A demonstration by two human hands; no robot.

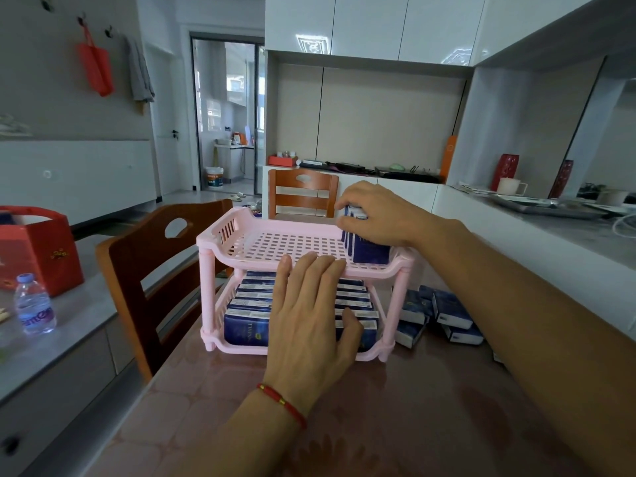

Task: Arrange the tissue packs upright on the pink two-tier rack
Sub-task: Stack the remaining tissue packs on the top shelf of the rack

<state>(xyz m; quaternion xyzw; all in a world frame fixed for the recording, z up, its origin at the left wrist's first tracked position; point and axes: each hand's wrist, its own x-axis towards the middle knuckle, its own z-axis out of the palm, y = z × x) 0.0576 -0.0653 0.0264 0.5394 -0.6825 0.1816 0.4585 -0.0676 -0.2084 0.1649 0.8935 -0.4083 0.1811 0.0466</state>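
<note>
Currently: left hand flat, fingers straight, tips resting on front rim of pink rack. Right hand reaching across, curled over upright tissue packs at top tier's right end. Lower tier filled with packs. Loose packs lying on bench, right of rack.
</note>
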